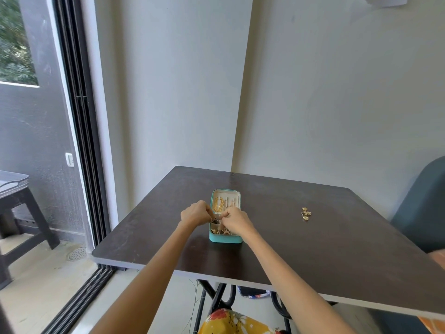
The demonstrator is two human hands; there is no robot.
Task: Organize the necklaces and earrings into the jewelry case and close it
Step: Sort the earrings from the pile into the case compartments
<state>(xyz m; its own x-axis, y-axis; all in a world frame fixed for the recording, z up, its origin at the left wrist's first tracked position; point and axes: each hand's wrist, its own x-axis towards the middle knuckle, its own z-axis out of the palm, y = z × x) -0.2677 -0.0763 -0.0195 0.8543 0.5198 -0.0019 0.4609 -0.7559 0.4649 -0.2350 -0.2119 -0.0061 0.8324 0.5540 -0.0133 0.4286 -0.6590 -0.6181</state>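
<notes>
Here both hands pinch something tiny over the open jewelry case.

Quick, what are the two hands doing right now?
Left hand: fingers pinch something small over the open teal jewelry case; what it is cannot be told.
Right hand: the same.

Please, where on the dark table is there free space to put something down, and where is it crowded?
The table is bare between the jewelry case and the small gold pieces, along the near edge, and left of the case. The case itself is crowded: the left hand and the right hand both work over its compartments.
</notes>
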